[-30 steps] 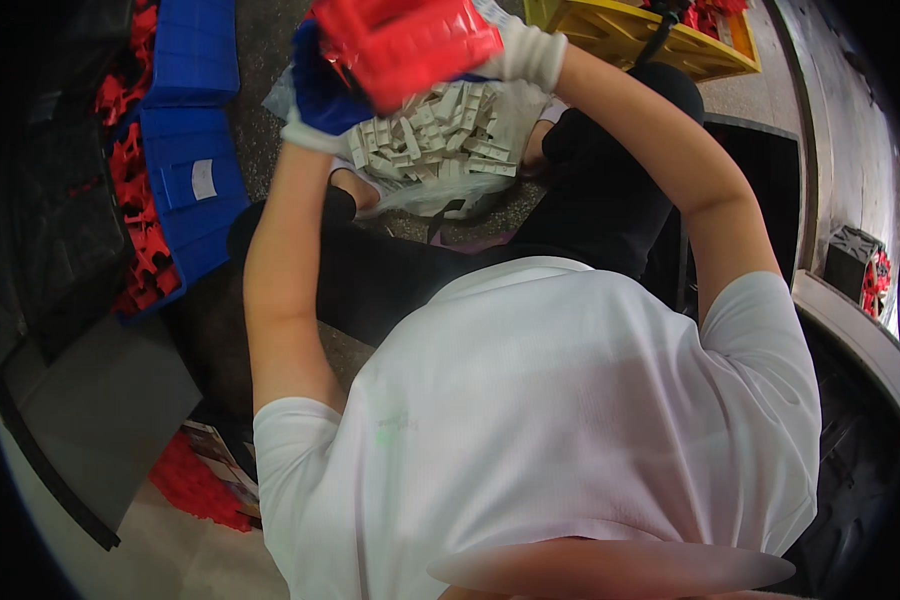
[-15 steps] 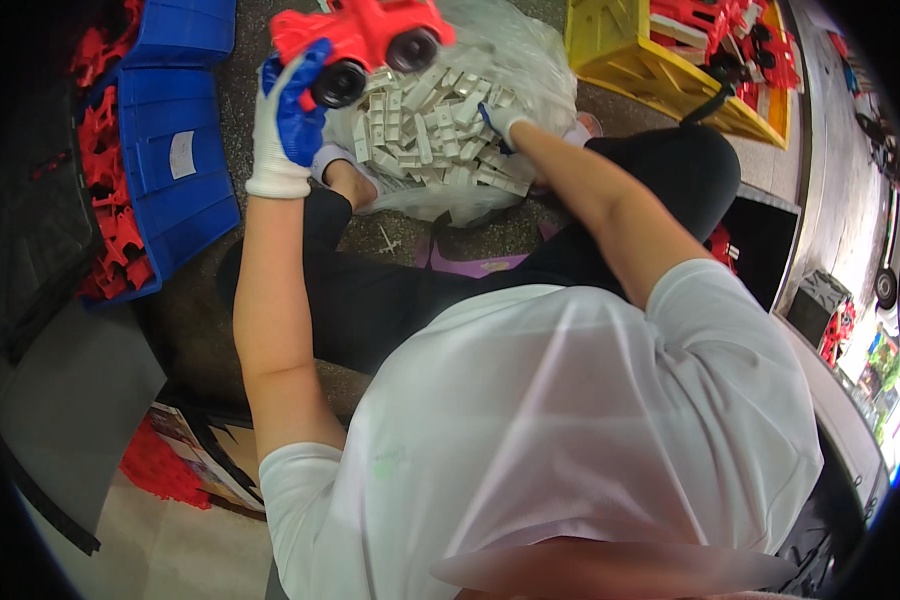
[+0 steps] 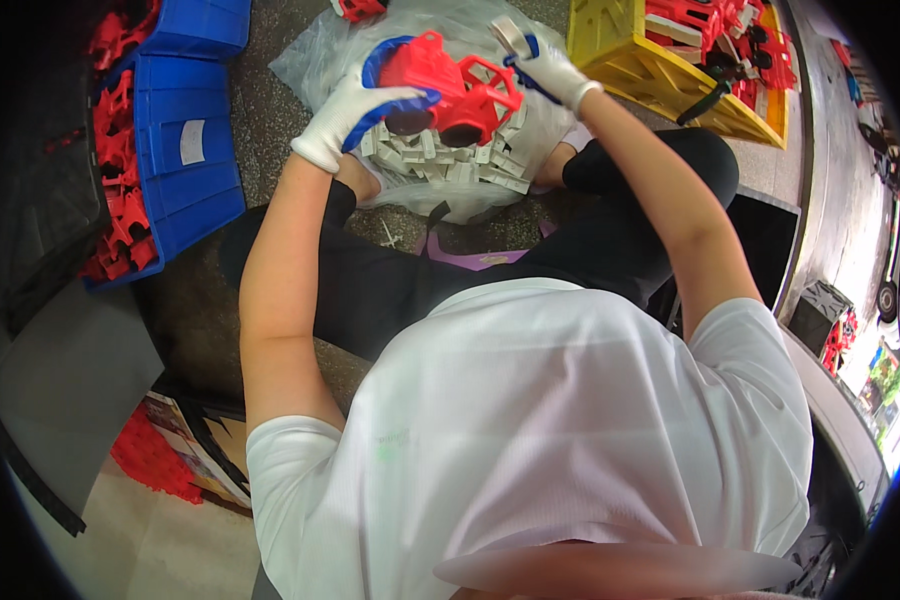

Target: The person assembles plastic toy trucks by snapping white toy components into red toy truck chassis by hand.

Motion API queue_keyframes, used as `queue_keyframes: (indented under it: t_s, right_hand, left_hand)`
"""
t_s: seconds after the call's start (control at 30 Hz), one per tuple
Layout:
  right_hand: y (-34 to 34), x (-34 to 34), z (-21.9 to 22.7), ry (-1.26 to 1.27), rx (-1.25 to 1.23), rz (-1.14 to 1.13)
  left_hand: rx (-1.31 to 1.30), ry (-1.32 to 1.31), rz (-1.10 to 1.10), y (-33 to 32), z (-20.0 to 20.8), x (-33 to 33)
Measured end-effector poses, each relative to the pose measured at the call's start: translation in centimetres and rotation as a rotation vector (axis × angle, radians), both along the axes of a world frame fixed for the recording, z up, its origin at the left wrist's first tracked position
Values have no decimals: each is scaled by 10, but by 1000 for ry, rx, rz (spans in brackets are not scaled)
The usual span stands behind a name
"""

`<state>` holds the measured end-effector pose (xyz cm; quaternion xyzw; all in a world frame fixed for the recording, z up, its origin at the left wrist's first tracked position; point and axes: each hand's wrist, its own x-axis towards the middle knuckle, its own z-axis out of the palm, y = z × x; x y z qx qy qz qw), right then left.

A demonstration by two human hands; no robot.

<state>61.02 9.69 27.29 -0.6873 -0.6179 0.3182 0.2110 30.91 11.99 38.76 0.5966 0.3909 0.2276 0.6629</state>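
Up at twelve o'clock, both gloved hands meet over a red plastic toy vehicle body [image 3: 448,85] held with its underside and two dark wheels facing the camera. The left hand [image 3: 355,105], in a white glove with blue palm coating, is clenched around the toy's left end, fingers wrapped over its edge. The right hand [image 3: 542,68], gloved the same way, pinches a small pale piece [image 3: 507,32] between its fingertips just beside the toy's right end; whether it touches the toy I cannot tell. Directly beneath the toy lies a clear plastic bag [image 3: 310,55] full of grey-white plastic parts [image 3: 440,160], resting on the floor between the person's knees. At ten o'clock stand blue bins [image 3: 185,150] with red parts [image 3: 120,200] along their left side. At one o'clock sits a yellow crate [image 3: 660,70] holding more red pieces.
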Motion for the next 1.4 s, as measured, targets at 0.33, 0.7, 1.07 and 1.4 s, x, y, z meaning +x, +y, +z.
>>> queue_keyframes:
  t_s: [0.33, 0.7, 1.07, 1.4]
  right_hand:
    - [-87, 11, 195, 31, 60, 333]
    - [-100, -9, 196, -344, 126, 487]
    - [-112, -22, 158, -424, 213, 478]
    - [-110, -36, 149, -495, 174, 534]
  left_hand:
    - [132, -92, -168, -33, 22, 47]
    - [301, -93, -100, -55, 35, 50]
    - [-98, -100, -50, -69, 52, 48]
    - [-328, -173, -33, -71, 50, 41]
